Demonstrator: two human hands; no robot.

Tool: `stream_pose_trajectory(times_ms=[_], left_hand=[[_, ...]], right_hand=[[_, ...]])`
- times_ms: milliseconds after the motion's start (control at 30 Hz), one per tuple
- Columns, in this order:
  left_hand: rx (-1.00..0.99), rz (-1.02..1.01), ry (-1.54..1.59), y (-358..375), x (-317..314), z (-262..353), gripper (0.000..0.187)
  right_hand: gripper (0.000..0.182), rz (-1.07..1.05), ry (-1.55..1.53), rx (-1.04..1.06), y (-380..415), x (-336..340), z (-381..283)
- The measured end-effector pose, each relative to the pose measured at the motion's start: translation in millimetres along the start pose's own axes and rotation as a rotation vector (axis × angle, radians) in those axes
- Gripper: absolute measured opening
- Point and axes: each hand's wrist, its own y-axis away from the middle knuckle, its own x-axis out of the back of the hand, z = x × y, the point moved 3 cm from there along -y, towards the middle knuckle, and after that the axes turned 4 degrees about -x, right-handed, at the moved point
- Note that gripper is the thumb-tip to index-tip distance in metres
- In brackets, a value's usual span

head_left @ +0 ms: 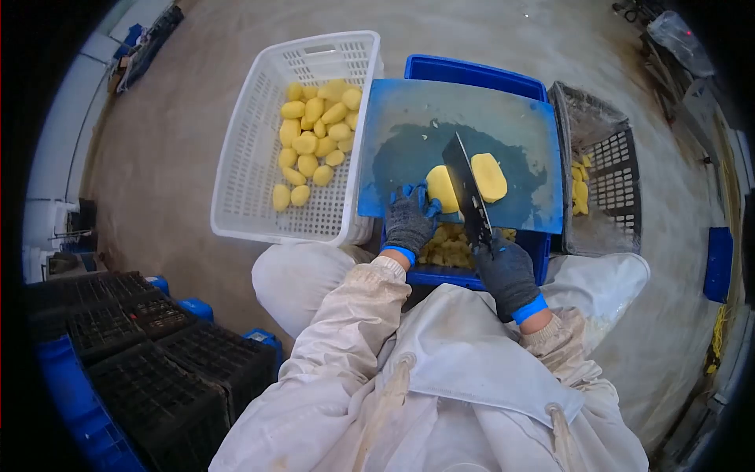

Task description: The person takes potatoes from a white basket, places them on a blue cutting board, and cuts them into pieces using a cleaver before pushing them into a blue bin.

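Head view: white crate [250, 157], black crate [620, 179] flank board [397, 110].

1 head-worn camera — above and behind the gloved fingers [433, 208] — looks forward and steeply down, fairly near, wide-angled.

The knife [469, 191] looks like smooth metal. The board [409, 106] looks like dull plastic with a wet patch. The white crate [245, 145] is smooth plastic. The gloves [410, 222] are rough, knitted cloth. The potatoes [489, 178] look smooth; the sleeves [334, 330], crinkly.
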Motion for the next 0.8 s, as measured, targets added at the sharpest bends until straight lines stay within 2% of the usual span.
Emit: stream_pose_trajectory(times_ms=[100, 367, 433, 567, 633, 700, 800], left_hand=[[-0.041, 0.06, -0.022, 0, -2, 0, 0.048], [-0.032, -0.005, -0.051, 2, -7, -2, 0.048], [-0.017, -0.024, -0.044, 2, -8, -2, 0.048], [-0.06, 0.022, -0.08, 5, -12, -3, 0.046], [-0.072, 0.053, -0.088, -1, -10, -4, 0.045], [-0.102, 0.068, 0.025, 6, -8, -4, 0.043], [-0.138, 0.102, -0.044, 4, -6, -4, 0.04]], right_hand=[[0.025, -0.023, -0.01, -0.037, 0, 0, 2], [0.024, -0.111, 0.005, -0.03, -7, -11, 0], [0.027, -0.19, 0.031, -0.121, -20, -31, 7], [0.028, -0.11, 0.031, -0.076, -26, -43, 6], [0.028, 0.032, -0.015, -0.044, -21, -32, -1], [0.029, 0.002, 0.0, -0.044, -5, -12, -11], [0.029, -0.028, -0.018, -0.033, 5, -7, -14]])
